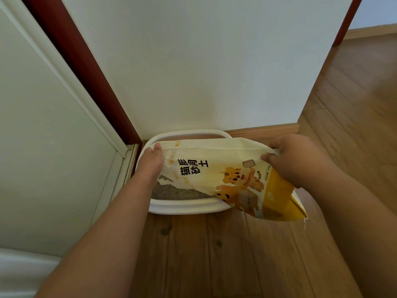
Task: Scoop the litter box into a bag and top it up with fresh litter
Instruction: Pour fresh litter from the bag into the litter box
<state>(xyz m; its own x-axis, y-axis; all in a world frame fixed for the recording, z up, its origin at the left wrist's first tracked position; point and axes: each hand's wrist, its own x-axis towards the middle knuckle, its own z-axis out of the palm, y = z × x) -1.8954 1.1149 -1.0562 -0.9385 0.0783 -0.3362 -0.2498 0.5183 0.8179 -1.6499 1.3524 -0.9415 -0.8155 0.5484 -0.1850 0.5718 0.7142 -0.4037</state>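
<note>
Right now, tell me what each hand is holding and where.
Both grip the yellow tiger-print litter bag: left hand at one upper corner, right hand at the opposite corner.

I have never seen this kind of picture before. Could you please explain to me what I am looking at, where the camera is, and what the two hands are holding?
There is one picture only, taken by a camera worn on a person's head, looking forward and down. No machine is here: the two bare arms belong to that person.

On the wooden floor, against the white wall, stands a white litter box with grey litter inside.

Both hands hold a yellow litter bag, printed with cartoon tigers, sideways above the box. The left hand holds one end, the right hand pinches the other. Whether litter is pouring out cannot be seen.
</note>
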